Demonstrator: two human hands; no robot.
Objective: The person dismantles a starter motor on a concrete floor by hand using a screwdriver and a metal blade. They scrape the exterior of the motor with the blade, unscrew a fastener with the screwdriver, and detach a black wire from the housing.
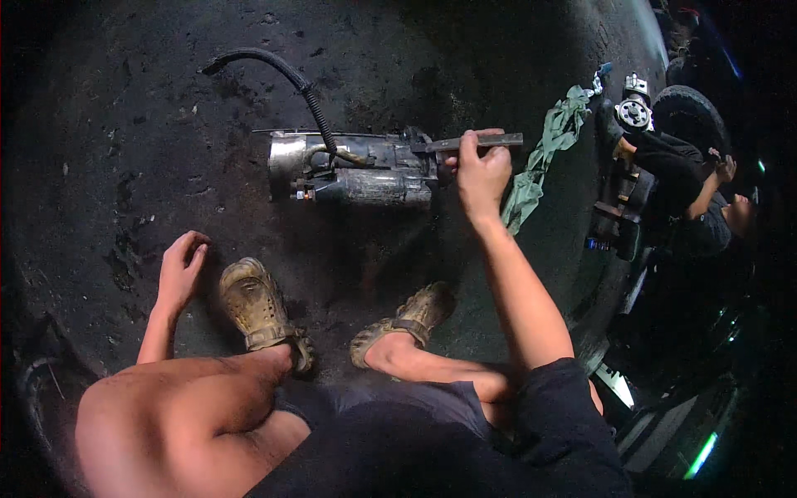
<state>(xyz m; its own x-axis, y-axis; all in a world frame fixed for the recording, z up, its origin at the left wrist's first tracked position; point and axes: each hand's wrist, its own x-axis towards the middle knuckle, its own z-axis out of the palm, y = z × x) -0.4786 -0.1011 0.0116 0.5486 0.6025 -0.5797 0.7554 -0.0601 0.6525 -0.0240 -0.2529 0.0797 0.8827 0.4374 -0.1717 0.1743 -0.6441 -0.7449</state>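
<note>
A cylindrical starter motor (390, 187) lies on the dark floor (199, 141), with a smaller cylinder along its side and a black corrugated hose (297, 80) curving up from it to the left. My right hand (484, 176) grips a dark flat metal bar (508, 142), whose left part lies over the motor's right end. My left hand (184, 261) hangs low to the left of my shoe, fingers loosely curved and apart, holding nothing visible. A crumpled green cloth (554, 141) lies on the floor just right of my right hand.
My clogs (253, 299) rest below the motor. At the right a co-worker (693, 199) in dark clothing sits near a tire (693, 112), a metal part with a pulley (634, 108) and other dark parts (608, 220).
</note>
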